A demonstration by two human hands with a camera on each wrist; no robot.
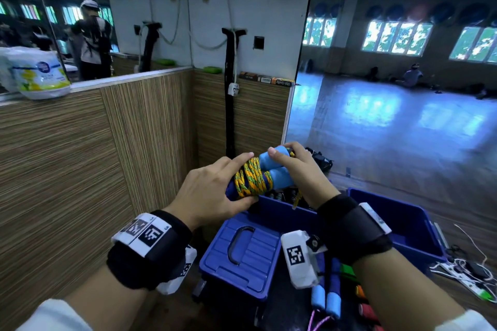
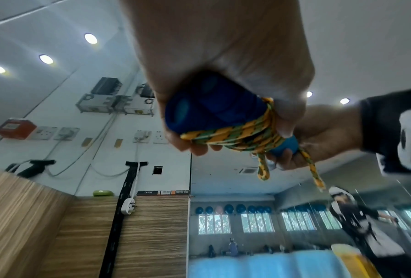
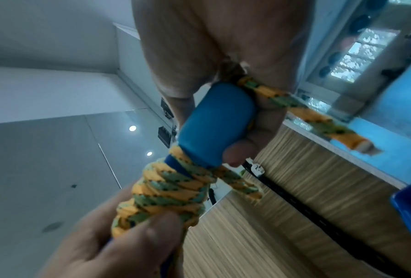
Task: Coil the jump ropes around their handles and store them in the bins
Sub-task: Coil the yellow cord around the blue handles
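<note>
A jump rope with two blue foam handles (image 1: pixel 277 169) and a yellow-green braided cord (image 1: pixel 252 180) coiled round them is held in the air above a blue bin (image 1: pixel 403 223). My left hand (image 1: pixel 212 193) grips the dark-blue end of the handles (image 2: pixel 206 107) with the thumb on the coil (image 2: pixel 235 135). My right hand (image 1: pixel 301 169) holds the light-blue end of the handles (image 3: pixel 214 122). Two loose cord ends (image 3: pixel 318 120) hang from the coil beside the right hand's fingers.
A blue lid (image 1: pixel 242 255) with a black handle lies over the bin's left part. More jump ropes (image 1: pixel 328 298) with blue, green and red handles lie below my right wrist. Wood-panelled walls (image 1: pixel 80 169) close the left and back. Cables and a power strip (image 1: pixel 468 274) lie at right.
</note>
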